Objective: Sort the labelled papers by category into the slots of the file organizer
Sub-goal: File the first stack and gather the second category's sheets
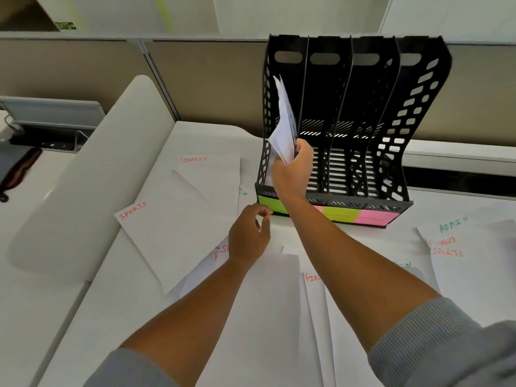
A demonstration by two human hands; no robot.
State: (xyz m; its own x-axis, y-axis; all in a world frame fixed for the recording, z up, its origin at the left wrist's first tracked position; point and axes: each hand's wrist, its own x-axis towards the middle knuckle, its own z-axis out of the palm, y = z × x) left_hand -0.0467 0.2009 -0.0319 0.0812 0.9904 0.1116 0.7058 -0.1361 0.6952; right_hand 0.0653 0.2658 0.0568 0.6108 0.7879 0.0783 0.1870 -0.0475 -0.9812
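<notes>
A black file organizer (391, 152) with several upright slots stands at the back of the desk, with green and pink sticky labels (363, 217) along its base. My right hand (293, 171) grips a bunch of white papers (283, 118) standing upright in the leftmost slot. My left hand (250, 236) hovers over the desk in front of the organizer's left corner with fingers loosely curled and nothing in it. Loose sheets lie around: one marked SPORTS (167, 233), one marked FINANCE (209, 174), and a stack topped ADMIN (472, 261) at the right.
More white sheets (265, 317) overlap under my forearms at the front. A rounded white panel (111, 169) leans at the left. A beige partition wall (209, 79) runs behind the desk. A dark strap (19, 169) lies at far left.
</notes>
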